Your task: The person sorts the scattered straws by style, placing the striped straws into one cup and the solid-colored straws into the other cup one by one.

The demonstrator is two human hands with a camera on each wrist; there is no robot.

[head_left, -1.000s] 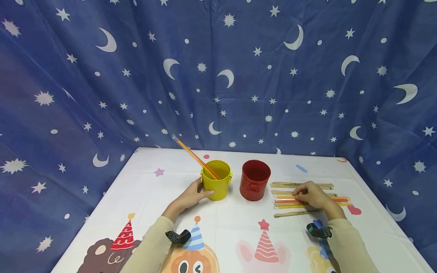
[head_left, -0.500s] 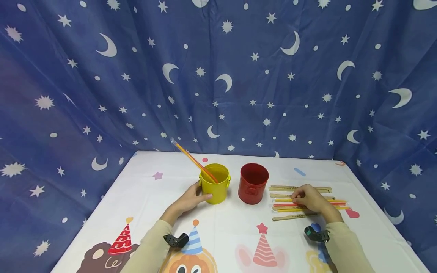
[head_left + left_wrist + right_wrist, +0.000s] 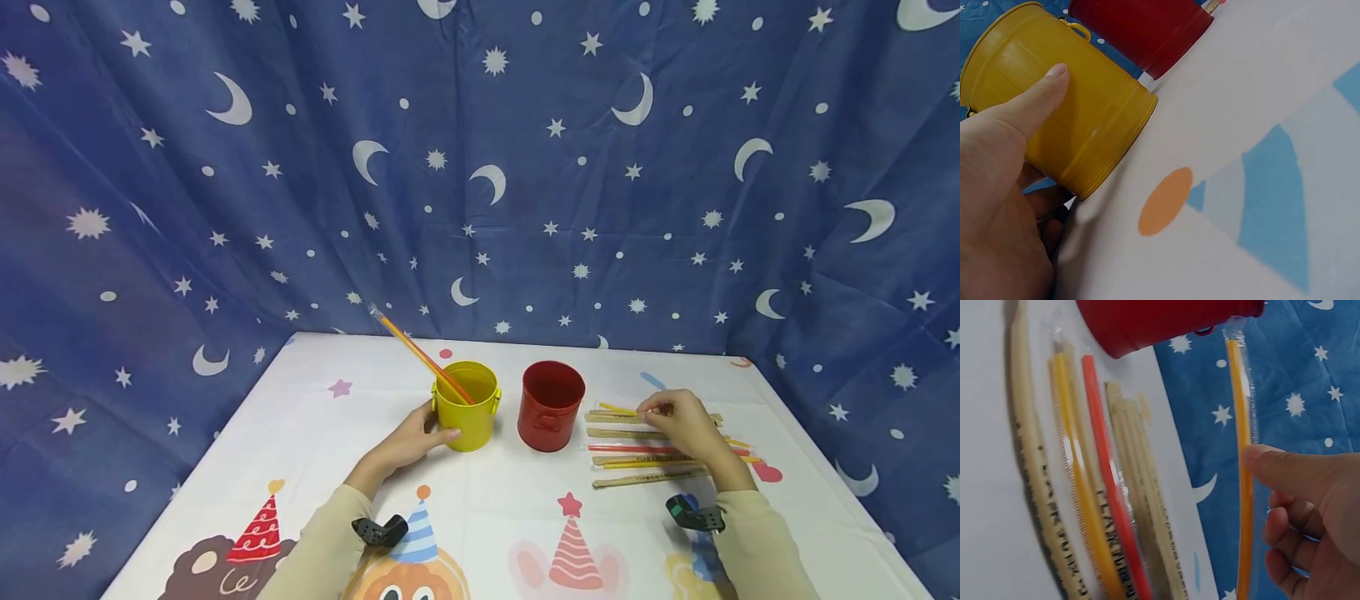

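Observation:
My left hand (image 3: pixel 408 437) grips the side of a small yellow bucket (image 3: pixel 468 425), thumb on its front and fingers round behind. Orange and yellow straws (image 3: pixel 420 354) in clear wrapping lean out of it to the left. With thumb and fingertips my right hand (image 3: pixel 1310 506) pinches a yellow straw (image 3: pixel 1244 412) in clear film, raised off the table. Below that hand lie a red straw (image 3: pixel 1107 456), another yellow straw (image 3: pixel 1075 456) and several slim beige paper sleeves (image 3: pixel 1041 481) with dark print.
A red bucket (image 3: pixel 547 425) stands between the yellow bucket and the straws; nothing shows sticking out of it. The white tablecloth (image 3: pixel 480 500) carries printed cartoon figures. A blue curtain (image 3: pixel 480 208) with moons and stars hangs at the back.
My right hand has lifted a yellow straw from the row and shifted slightly toward the back. The left hand stays on the yellow bucket. The head view has tilted a little upward.

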